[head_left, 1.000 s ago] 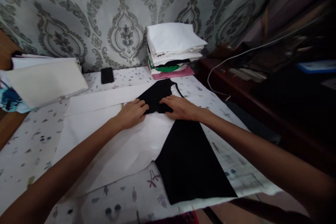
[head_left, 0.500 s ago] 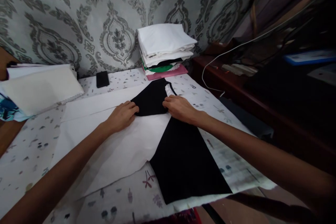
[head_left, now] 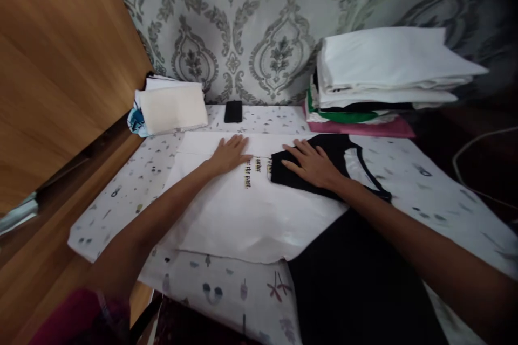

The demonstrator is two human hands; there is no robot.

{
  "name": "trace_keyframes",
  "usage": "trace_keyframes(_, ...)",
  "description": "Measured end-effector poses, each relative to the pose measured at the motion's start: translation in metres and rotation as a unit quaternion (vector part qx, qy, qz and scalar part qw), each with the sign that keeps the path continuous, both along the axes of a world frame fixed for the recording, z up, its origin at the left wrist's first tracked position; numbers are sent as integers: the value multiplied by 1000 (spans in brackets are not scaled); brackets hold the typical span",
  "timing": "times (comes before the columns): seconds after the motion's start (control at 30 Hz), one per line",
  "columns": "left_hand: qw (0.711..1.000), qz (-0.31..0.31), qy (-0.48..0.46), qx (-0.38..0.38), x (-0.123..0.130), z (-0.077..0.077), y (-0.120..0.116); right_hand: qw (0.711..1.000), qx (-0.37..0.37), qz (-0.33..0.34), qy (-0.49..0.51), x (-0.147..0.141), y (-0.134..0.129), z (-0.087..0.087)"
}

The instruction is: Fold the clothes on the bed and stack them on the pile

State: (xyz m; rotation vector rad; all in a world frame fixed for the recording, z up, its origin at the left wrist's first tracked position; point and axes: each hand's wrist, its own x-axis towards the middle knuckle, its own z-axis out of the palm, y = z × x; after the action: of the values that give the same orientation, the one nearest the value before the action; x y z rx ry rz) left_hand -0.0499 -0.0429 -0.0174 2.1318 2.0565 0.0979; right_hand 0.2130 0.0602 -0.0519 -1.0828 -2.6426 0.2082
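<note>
A white T-shirt with black sleeves lies on the patterned cloth, its far side folded over toward me. One black sleeve is turned back across the shirt near the black-edged neckline; the other black sleeve spreads toward the near right. Dark printed lettering shows beside the fold. My left hand rests flat on the white body with fingers spread. On the folded sleeve lies my right hand, also flat with its fingers apart.
At the back right stands a stack of folded clothes. Folded cream cloth sits at the back left, beside a wooden panel. A black phone-like object lies by the patterned curtain. A white cable hangs at right.
Both hands have gone from gripping the folded sleeve with curled fingers to lying flat on the shirt. Printed lettering now shows. The view has turned left.
</note>
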Motion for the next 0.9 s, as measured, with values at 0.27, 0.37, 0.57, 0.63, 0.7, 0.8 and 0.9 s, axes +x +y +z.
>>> trace_keyframes(0.27, 988, 151, 5, 30, -142, -3, -70, 999, 13, -3, -37, 7, 0, -13)
trace_keyframes(0.37, 970, 225, 3, 96, -162, 6, -108, 999, 19, -1, -43, 7, 0, -11)
trace_keyframes(0.57, 944, 329, -32, -13, -128, 26, -186, 998, 56, 23, -12, -20, -31, -4)
trace_keyframes(0.63, 950, 310, -34, -20, -111, 27, -201, 995, 62, 75, -5, -42, -55, 0)
trace_keyframes(0.7, 956, 291, -39, -15, -99, 28, -211, 988, 53, 142, -15, -65, -83, 4)
trace_keyframes(0.8, 956, 287, -56, -11, -95, 30, -217, 975, 33, 217, -35, -91, -121, 10)
trace_keyframes(0.9, 944, 306, -127, -20, -103, 31, -220, 969, 12, 241, -43, -102, -144, 17)
